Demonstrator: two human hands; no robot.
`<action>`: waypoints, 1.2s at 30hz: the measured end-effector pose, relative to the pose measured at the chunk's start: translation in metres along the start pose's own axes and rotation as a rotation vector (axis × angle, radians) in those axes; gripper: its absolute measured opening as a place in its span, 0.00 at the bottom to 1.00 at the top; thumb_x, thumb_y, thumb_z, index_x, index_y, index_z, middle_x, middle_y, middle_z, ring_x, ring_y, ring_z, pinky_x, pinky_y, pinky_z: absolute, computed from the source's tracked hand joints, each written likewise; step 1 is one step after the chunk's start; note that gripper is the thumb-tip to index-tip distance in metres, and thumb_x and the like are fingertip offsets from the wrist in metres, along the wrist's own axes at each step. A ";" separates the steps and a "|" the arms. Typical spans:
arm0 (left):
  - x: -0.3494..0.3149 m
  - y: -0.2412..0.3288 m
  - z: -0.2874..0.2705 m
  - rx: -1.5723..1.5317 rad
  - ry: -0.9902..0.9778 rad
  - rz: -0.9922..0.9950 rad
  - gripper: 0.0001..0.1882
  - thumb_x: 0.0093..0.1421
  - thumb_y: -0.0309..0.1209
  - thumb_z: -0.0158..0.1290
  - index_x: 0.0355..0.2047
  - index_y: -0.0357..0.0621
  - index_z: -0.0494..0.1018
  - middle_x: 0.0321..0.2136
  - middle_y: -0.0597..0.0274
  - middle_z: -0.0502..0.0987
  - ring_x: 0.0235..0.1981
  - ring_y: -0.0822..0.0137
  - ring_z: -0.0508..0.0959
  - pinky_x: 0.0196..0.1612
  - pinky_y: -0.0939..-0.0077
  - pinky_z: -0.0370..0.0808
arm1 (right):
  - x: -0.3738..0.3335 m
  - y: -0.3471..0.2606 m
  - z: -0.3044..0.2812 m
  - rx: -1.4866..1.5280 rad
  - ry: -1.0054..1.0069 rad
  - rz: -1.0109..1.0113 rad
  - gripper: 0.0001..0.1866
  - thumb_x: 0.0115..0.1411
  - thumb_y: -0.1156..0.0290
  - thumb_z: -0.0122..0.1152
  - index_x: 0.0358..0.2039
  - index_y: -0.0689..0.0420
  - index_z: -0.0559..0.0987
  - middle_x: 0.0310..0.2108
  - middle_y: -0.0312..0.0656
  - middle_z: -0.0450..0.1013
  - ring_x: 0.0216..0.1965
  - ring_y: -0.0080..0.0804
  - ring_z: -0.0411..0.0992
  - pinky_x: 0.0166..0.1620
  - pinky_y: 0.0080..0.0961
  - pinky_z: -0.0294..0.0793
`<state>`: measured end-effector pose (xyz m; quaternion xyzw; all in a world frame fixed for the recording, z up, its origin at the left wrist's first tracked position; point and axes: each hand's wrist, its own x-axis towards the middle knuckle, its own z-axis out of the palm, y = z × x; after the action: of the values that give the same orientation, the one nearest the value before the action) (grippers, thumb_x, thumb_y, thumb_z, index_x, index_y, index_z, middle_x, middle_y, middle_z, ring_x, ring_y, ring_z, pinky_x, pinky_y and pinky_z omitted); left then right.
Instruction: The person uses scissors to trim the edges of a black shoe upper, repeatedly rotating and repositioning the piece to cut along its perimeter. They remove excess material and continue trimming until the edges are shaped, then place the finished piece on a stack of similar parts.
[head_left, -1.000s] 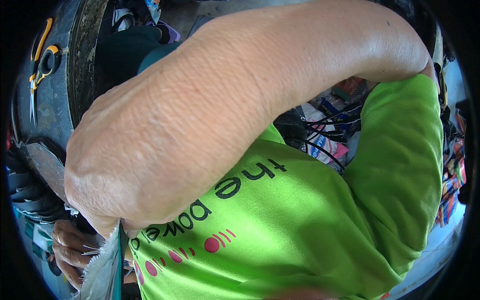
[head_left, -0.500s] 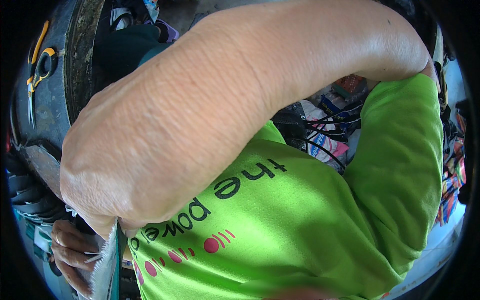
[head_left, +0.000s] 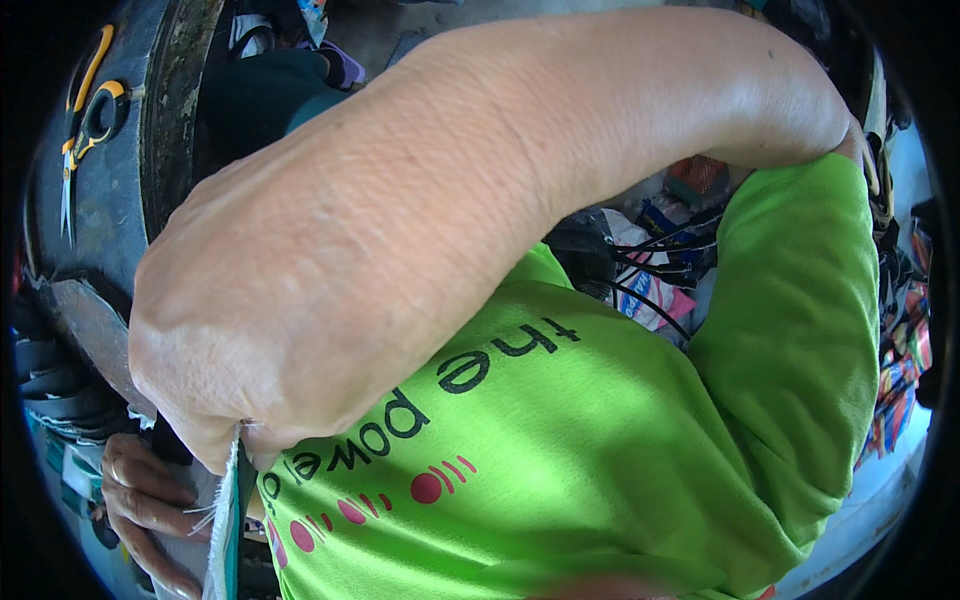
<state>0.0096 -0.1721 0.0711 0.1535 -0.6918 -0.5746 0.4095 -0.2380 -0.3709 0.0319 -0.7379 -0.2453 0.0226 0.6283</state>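
My right arm reaches across the view from the green sleeve on the right. The fingers of my right hand pinch the top of a white, frayed-edged fabric strip with a teal side. Its fingertips are mostly hidden behind the back of the hand. At the lower left, my left hand, with a ring on one finger, curls its fingers over the light fabric beside that edge. Its thumb is out of sight. Loose threads stick out between the two hands.
Scissors with yellow and black handles lie on a dark surface at the upper left. Stacked black curved pieces sit below. Black cables and plastic packaging are behind my arm. Colourful cloth lies at the far right.
The view has shifted slightly, so the scissors and my right hand appear a little further right. Both hands keep nearly the same grip on the fabric.
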 end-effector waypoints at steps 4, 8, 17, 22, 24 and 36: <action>-0.011 0.002 0.004 -0.029 -0.052 0.041 0.18 0.64 0.29 0.55 0.54 0.59 0.78 0.48 0.45 0.79 0.25 0.70 0.81 0.29 0.83 0.80 | 0.003 0.002 -0.002 0.002 -0.021 -0.011 0.14 0.60 0.61 0.63 0.38 0.59 0.84 0.26 0.48 0.78 0.31 0.42 0.77 0.39 0.39 0.73; -0.028 0.015 0.013 -0.068 -0.034 0.009 0.16 0.64 0.34 0.57 0.52 0.64 0.79 0.45 0.42 0.80 0.22 0.69 0.81 0.26 0.84 0.80 | 0.016 -0.002 -0.002 0.034 -0.022 -0.067 0.14 0.60 0.61 0.62 0.37 0.59 0.85 0.25 0.48 0.78 0.30 0.42 0.77 0.38 0.39 0.73; -0.061 0.026 0.072 0.304 0.419 -0.037 0.14 0.66 0.41 0.56 0.51 0.57 0.76 0.32 0.51 0.85 0.26 0.69 0.78 0.27 0.81 0.72 | 0.056 -0.002 0.019 0.084 0.007 -0.094 0.10 0.60 0.65 0.62 0.30 0.60 0.82 0.20 0.50 0.74 0.24 0.49 0.73 0.32 0.41 0.70; -0.096 0.016 0.120 0.491 0.821 0.038 0.15 0.63 0.45 0.59 0.43 0.51 0.75 0.24 0.56 0.80 0.19 0.70 0.69 0.21 0.78 0.63 | 0.077 0.003 0.033 0.068 -0.027 -0.110 0.10 0.60 0.66 0.63 0.34 0.60 0.80 0.23 0.49 0.75 0.27 0.48 0.74 0.33 0.39 0.71; -0.110 0.011 0.142 0.524 1.083 -0.007 0.13 0.59 0.45 0.58 0.36 0.52 0.75 0.21 0.63 0.76 0.21 0.69 0.67 0.25 0.74 0.61 | 0.084 0.002 0.037 0.024 -0.041 -0.107 0.09 0.59 0.72 0.65 0.39 0.60 0.79 0.29 0.46 0.76 0.33 0.45 0.76 0.35 0.36 0.74; -0.143 0.005 0.186 0.392 1.773 -0.079 0.27 0.54 0.17 0.57 0.56 0.34 0.70 0.53 0.57 0.76 0.53 0.64 0.75 0.59 0.67 0.69 | 0.153 0.026 0.060 0.144 0.156 0.009 0.26 0.62 0.70 0.61 0.62 0.52 0.72 0.48 0.50 0.78 0.49 0.44 0.78 0.54 0.32 0.74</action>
<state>-0.0389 0.0511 0.0191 0.6297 -0.2027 -0.1317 0.7383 -0.1156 -0.2588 0.0374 -0.6915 -0.1899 -0.0146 0.6968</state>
